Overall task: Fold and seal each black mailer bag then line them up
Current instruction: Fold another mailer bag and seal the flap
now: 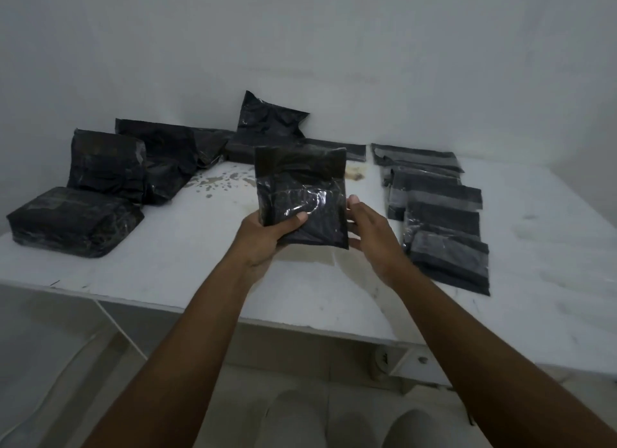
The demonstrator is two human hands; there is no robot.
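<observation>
A black mailer bag (pixel 300 193) is held upright above the middle of the white table (pixel 187 280). My left hand (pixel 267 237) grips its lower left corner, thumb across the front. My right hand (pixel 370 233) touches the bag's right edge with its fingers fairly straight; its fingertips are hidden behind the bag. On the right lies a column of several flat, overlapping black bags (pixel 440 213). On the left and at the back sit several bulkier black bags (pixel 73 220), one of them leaning against the wall (pixel 270 120).
The table stands against a white wall, its front edge running close to me. Brownish stains mark the tabletop near the back (pixel 217 180). Below the edge are a tiled floor and a light-coloured round object (pixel 410 427).
</observation>
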